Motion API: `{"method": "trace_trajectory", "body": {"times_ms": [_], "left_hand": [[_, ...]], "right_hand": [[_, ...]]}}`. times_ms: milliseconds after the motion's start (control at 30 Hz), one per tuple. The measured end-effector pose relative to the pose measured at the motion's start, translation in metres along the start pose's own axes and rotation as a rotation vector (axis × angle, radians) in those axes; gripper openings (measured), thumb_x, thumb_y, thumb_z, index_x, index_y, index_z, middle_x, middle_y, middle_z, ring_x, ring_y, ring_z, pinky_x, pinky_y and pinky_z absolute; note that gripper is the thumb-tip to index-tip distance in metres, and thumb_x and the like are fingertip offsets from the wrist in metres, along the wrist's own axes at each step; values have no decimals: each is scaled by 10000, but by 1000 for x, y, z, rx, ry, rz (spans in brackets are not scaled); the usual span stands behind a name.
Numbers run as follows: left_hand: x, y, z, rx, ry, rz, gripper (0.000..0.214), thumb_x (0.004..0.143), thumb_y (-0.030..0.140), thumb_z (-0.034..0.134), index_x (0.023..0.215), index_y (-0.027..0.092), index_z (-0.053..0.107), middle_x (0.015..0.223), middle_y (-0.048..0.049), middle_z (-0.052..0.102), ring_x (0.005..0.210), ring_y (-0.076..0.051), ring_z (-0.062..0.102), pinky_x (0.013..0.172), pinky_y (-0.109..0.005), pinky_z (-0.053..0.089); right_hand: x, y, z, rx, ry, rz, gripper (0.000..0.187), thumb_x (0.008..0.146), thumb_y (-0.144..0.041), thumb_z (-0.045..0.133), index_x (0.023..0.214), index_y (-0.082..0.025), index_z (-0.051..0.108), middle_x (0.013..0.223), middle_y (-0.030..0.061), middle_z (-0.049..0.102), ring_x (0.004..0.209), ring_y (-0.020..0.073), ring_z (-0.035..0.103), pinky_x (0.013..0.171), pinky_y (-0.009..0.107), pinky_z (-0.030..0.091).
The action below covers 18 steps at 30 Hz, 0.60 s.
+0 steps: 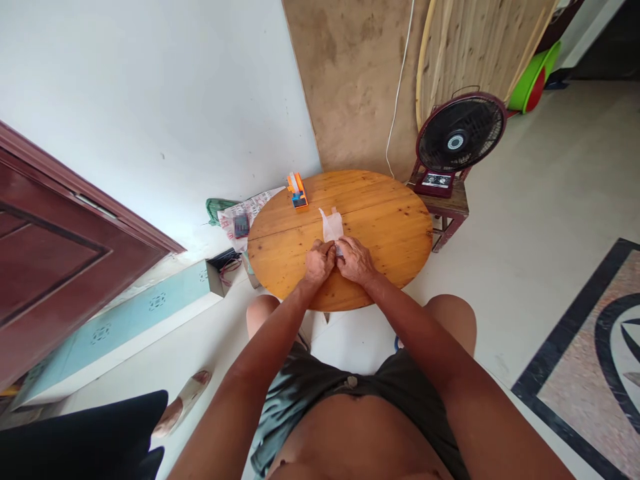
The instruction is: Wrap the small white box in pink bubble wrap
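A thin pale sheet [332, 227] lies near the middle of the wooden counter [390, 220]. The left hand [320, 261] looks curled tight on its near end. The right hand [356, 260] bends over that end too, but I cannot tell if it pinches. Work seems part done: the far end lies loose. An orange and blue thing [297, 191] sits far left, untouched.

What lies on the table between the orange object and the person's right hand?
In the head view: bare tabletop beside the orange object, then the pale thin sheet, which the right hand touches.
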State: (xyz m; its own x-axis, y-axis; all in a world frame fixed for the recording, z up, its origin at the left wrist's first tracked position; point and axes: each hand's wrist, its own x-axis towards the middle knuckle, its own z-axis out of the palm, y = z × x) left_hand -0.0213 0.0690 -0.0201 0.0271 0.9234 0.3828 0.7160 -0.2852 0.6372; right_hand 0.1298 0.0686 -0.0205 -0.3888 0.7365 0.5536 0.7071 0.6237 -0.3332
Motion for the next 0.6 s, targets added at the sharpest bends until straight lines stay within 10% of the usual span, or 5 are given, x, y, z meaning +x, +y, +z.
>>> {"method": "trace_trajectory", "body": {"times_ms": [300, 600], "left_hand": [[-6, -8, 10, 80, 53, 242, 357, 961, 253, 393, 1179, 111, 638, 1315, -172, 566, 1267, -248, 521, 1134, -420, 428], [-5, -6, 9, -8, -2, 238, 328, 957, 242, 398, 1180, 127, 610, 1338, -168, 583, 1323, -234, 507, 1165, -453, 398]], "right_hand": [[3, 10, -6, 294, 12, -2, 600, 727, -196, 604, 1320, -126, 546, 1277, 163, 590, 1209, 292, 522, 1080, 440, 416], [31, 35, -6, 719, -78, 485, 386, 824, -437, 610, 1105, -184, 688, 1132, 87, 702, 1047, 222, 654, 905, 332, 511]]}}
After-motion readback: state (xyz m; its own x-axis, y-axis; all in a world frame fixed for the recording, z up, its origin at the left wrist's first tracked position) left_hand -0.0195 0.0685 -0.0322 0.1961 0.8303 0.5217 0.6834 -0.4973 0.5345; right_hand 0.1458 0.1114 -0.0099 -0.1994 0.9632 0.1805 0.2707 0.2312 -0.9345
